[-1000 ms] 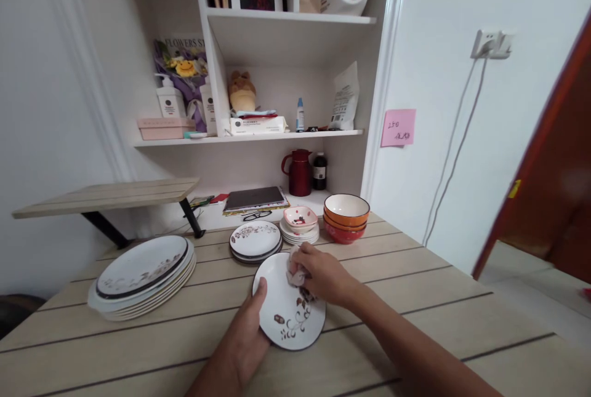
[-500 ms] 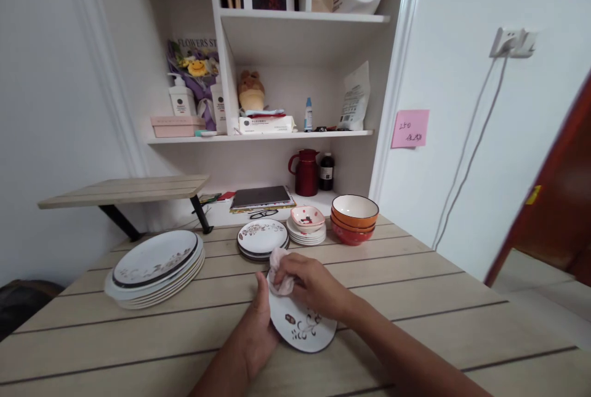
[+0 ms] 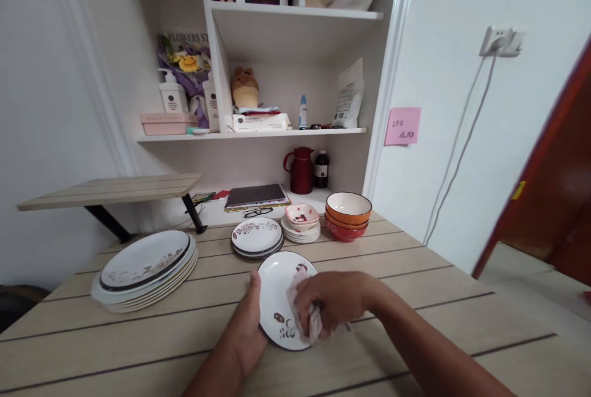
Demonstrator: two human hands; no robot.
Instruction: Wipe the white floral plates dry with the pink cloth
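Pressure comes from the right hand (image 3: 335,301), which is closed around a crumpled pale cloth (image 3: 298,286) and bears it down on the right half of a small floral plate (image 3: 276,286). The left hand (image 3: 249,329) grips the plate's near-left rim, thumb laid over the edge and the rest of the hand underneath or alongside. That hold seems meant to keep the plate from sliding or turning under the cloth. Whether the plate lies flat or is tipped up a little on that side cannot be told.

The plate sits near the middle of the slatted wooden surface (image 3: 415,286), close to the person. Just beyond it stands a stack of matching small plates (image 3: 257,239), with a stack of saucers (image 3: 301,232) and nested orange bowls (image 3: 348,215) further right. A stack of large plates (image 3: 145,268) lies well apart to the left. The nearest crowding is at the plate's far rim. Bare boards lie to the right and toward the near edge, so the right forearm has open room to sweep.
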